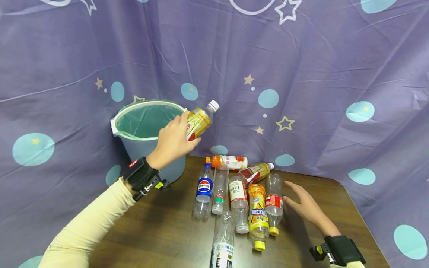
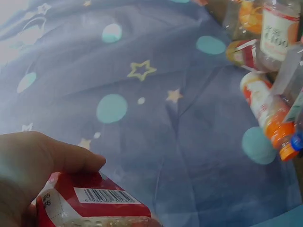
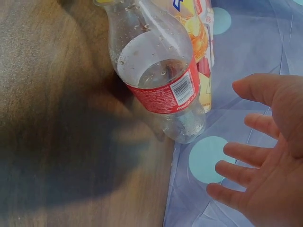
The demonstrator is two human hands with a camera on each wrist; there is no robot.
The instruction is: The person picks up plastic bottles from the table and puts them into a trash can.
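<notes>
My left hand grips a yellow-labelled tea bottle with a white cap, raised beside the rim of a grey bucket lined with a green bag. In the left wrist view the bottle's red label with barcode lies under my fingers. My right hand hovers open, fingers spread, just right of a clear bottle with a red label lying on the table. In the right wrist view that red-label bottle lies left of my spread fingers, not touched.
Several empty plastic bottles lie in a cluster on the brown table: a Pepsi bottle, an orange-capped one, a yellow one. A purple star-patterned cloth hangs behind and around the table.
</notes>
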